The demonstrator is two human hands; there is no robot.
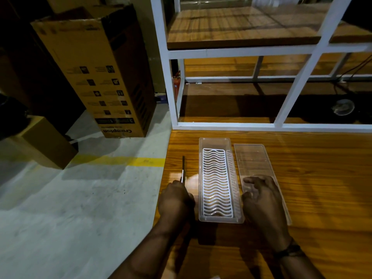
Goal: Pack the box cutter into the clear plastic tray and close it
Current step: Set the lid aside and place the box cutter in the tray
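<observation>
The clear plastic tray (203, 174) lies open on the wooden table, a white wavy grid insert inside it. Its clear lid (252, 160) lies flat just right of the tray. The box cutter (183, 168) is a thin dark stick left of the tray, pointing away from me. My left hand (175, 200) is closed around its near end, close to the table's left edge. My right hand (261, 196) rests with curled fingers on the near part of the lid, touching it; nothing is gripped in it.
The wooden table (312, 188) ends at its left edge, with grey concrete floor and a yellow line beyond. A white metal shelf frame (281, 109) stands at the table's far side. A tall cardboard box (96, 73) stands on the floor to the left.
</observation>
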